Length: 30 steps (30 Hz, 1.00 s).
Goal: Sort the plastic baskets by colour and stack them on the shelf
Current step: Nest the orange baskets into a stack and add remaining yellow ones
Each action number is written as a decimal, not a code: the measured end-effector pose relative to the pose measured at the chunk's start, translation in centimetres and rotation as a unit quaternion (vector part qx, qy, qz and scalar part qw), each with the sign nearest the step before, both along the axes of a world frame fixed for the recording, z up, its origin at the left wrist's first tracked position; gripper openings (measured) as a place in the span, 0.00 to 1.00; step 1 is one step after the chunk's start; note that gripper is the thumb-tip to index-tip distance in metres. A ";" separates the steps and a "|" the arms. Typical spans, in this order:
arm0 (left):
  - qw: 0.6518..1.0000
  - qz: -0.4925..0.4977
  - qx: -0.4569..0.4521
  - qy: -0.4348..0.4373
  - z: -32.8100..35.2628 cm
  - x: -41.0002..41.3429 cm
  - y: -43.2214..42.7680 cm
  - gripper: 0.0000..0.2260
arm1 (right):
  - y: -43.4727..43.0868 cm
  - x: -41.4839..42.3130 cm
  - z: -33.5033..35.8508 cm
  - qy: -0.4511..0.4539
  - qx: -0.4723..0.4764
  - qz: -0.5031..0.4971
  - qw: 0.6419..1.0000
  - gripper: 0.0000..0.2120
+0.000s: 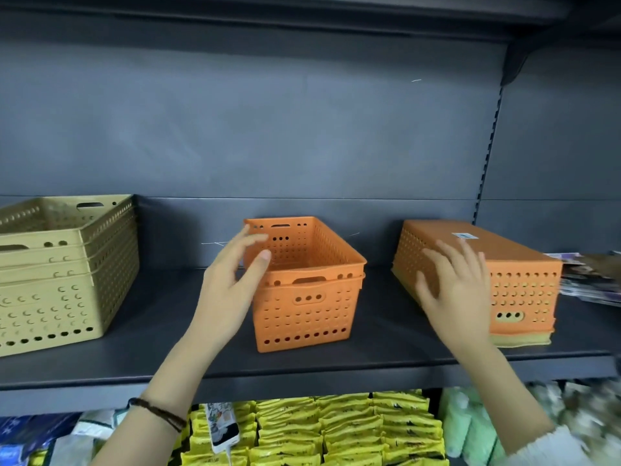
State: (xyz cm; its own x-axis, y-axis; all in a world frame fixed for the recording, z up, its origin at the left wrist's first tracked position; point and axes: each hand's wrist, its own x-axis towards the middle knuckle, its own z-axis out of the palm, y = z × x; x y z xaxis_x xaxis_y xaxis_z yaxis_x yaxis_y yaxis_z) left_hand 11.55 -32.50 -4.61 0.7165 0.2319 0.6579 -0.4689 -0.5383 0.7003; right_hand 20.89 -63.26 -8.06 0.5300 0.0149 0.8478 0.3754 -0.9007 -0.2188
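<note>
Two nested orange baskets (307, 297) stand upright in the middle of the dark grey shelf (235, 368). My left hand (232, 280) hovers at their left rim, fingers spread, holding nothing. To the right lies an upside-down stack: an orange basket (514, 274) over a yellow one (519, 341) whose rim peeks out underneath. My right hand (453, 287) rests open against the left side of this inverted stack. At the far left sits a stack of several tan baskets (64, 274), upright and nested.
Magazines or packets (586, 280) lie on the shelf right of the inverted stack. Below the shelf are yellow packets (336, 428), pale green packs (470, 422) and blue items (27, 438). The shelf's back wall and upright bracket (487, 156) close it behind.
</note>
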 end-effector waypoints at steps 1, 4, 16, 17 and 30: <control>0.996 0.026 0.084 -0.016 0.4 -0.2 -0.4 0.13 | -0.9 0.3 0.1 0.003 -0.006 -0.054 0.998 0.19; 0.943 0.124 0.307 -0.032 0.5 0.3 -1.8 0.19 | -2.3 1.3 0.1 0.040 -0.037 -0.123 0.991 0.21; 0.921 0.176 0.341 -0.060 -0.3 2.1 -2.6 0.17 | 2.5 -0.4 0.0 -0.025 -0.073 0.054 0.996 0.21; 0.922 0.175 0.340 -0.065 -0.4 2.3 -2.4 0.17 | 2.7 -0.9 0.2 -0.020 -0.072 0.091 0.993 0.22; 0.943 0.011 0.329 0.041 -3.3 0.3 -12.9 0.25 | -4.2 -2.8 -3.1 0.140 0.267 0.182 0.936 0.54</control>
State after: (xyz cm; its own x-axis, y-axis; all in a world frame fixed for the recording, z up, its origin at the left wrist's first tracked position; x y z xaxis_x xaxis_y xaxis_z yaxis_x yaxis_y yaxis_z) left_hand 11.86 -45.37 -7.91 0.7715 -0.1918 0.6066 -0.4102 -0.8788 0.2439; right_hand 18.12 -67.44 -11.19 0.7753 -0.1488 0.6138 0.4963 -0.4575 -0.7378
